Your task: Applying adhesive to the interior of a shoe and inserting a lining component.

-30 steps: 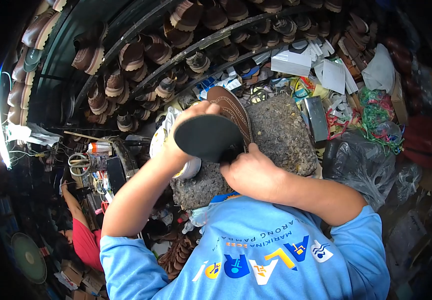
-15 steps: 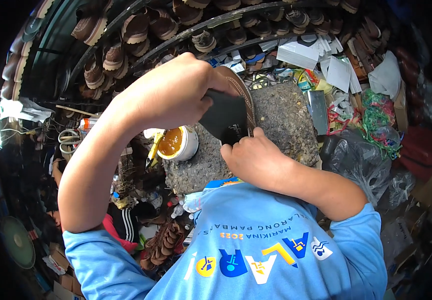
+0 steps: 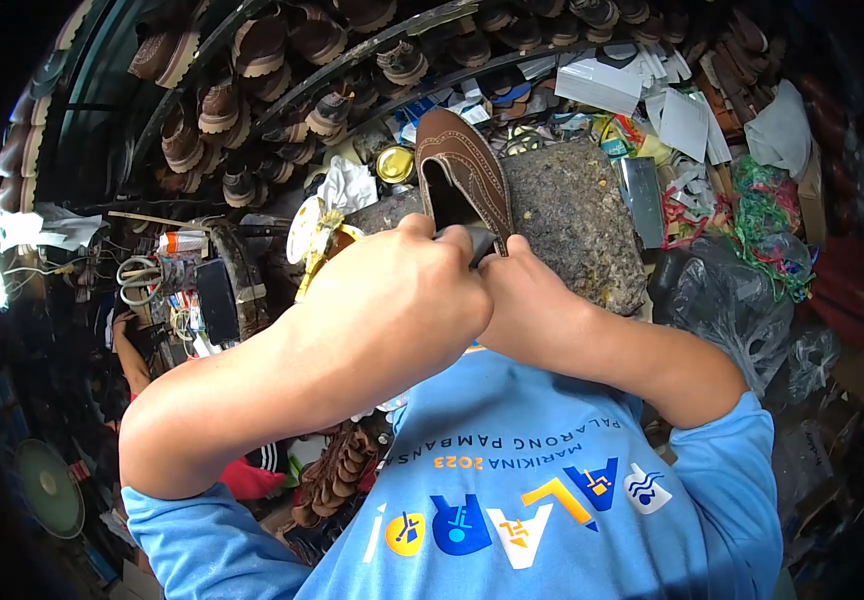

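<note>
A brown shoe [image 3: 460, 150] with pale stitching lies toe away from me on a rough stone block [image 3: 577, 220]. A dark insole [image 3: 479, 240] shows at its opening, mostly down inside the shoe. My left hand [image 3: 417, 275] is closed around the insole's near end, its fingertips partly hidden behind the knuckles. Against the shoe's heel edge, my right hand [image 3: 532, 285] pinches the rim, thumb up. The two hands touch. Left of them, a glue-smeared brush [image 3: 320, 240] rests over a tub of amber glue, largely covered by my left hand and wrist.
Racks of brown shoes [image 3: 322, 35] curve across the far side. An open round tin [image 3: 395, 164] and crumpled white paper [image 3: 347, 187] lie beyond the tub. White card pieces [image 3: 597, 85], green netting [image 3: 760, 205] and black plastic bags [image 3: 727, 300] crowd the right. Another person's arm [image 3: 132, 355] shows at left.
My left hand has come down and toward me from above the shoe. The insole, lifted and showing its broad face before, now sits mostly inside the shoe, whose toe is uncovered.
</note>
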A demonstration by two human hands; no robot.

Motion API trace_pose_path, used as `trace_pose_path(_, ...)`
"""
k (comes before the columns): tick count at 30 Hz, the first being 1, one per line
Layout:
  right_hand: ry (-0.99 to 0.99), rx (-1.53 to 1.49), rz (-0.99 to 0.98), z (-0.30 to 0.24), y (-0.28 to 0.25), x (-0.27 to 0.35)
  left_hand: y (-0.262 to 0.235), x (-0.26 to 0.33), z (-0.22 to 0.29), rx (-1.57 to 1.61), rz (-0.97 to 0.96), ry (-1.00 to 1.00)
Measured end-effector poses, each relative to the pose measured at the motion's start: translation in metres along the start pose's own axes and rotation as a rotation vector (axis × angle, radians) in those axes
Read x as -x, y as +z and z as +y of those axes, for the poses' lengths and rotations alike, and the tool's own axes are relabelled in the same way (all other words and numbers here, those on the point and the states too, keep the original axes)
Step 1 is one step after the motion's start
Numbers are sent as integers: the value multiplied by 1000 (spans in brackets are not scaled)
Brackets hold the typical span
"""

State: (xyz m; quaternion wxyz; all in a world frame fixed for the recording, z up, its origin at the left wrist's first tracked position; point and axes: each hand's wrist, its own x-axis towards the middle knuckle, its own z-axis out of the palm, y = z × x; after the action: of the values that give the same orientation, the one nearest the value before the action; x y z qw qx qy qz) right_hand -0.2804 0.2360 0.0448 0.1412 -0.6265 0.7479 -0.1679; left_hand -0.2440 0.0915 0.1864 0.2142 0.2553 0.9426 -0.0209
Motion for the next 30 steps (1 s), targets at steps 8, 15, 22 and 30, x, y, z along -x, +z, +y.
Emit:
trace_pose_path(8, 11, 78, 58, 0, 8, 4, -7, -20, -24, 227, -327, -54)
trace_pose_path(15, -21, 199, -54, -3, 0, 5, 5, -27, -36, 141, -412, -38)
trace_pose_path(22, 10, 195, 91, -4, 9, 7, 20, -61, -51, 352, -181, -304)
trace_pose_path(30, 5, 175, 2, -4, -2, 4, 60, -40, -32, 570, 406, -589)
